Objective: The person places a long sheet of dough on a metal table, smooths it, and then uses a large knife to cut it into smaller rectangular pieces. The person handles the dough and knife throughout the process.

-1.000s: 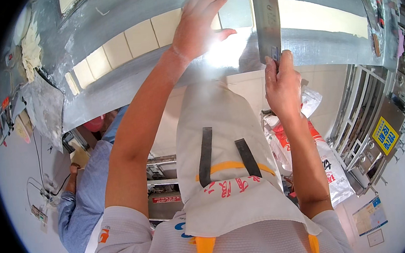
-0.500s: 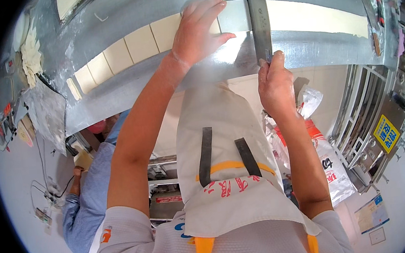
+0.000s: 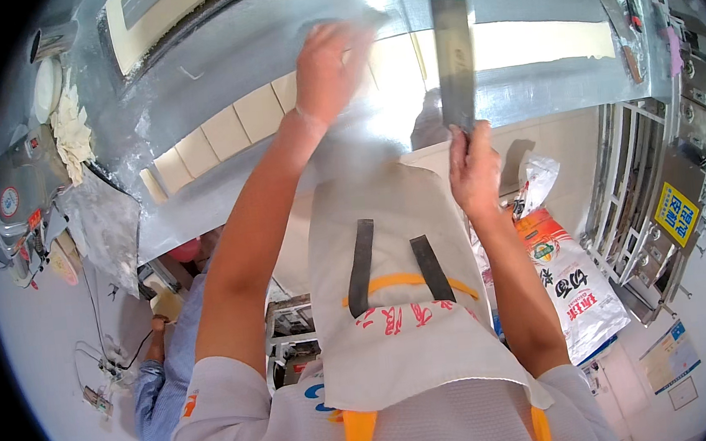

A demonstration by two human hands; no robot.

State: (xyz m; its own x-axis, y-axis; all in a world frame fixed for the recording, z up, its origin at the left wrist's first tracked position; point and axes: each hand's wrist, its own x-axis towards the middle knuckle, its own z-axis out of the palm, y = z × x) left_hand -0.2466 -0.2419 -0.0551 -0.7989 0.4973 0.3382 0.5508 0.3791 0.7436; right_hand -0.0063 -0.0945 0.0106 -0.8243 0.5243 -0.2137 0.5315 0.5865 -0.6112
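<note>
A long flat strip of pale dough lies across the metal worktop (image 3: 518,93). Its left part is cut into several rectangular pieces (image 3: 225,133), and a long uncut stretch (image 3: 539,41) runs to the right. My right hand (image 3: 474,169) grips the handle of a broad cleaver (image 3: 455,60). The blade points away from me over the dough, just right of a cut line, and looks lifted off the worktop. Above the cut pieces is my left hand (image 3: 330,70), its fingers smeared by motion. Whether it touches the dough cannot be told.
More dough (image 3: 127,43) lies at the far left, next to a crumpled pale cloth or dough scrap (image 3: 71,136). Tools with a wooden handle (image 3: 632,66) rest at the right end. Below stand a printed sack (image 3: 573,285) and a metal rack (image 3: 619,189). Another person's blue-clad leg (image 3: 183,344) is at left.
The cleaver has come away from the dough and its blade sits lower in view. My left hand has shifted left. The whole view has moved slightly, bringing more of the far left worktop in.
</note>
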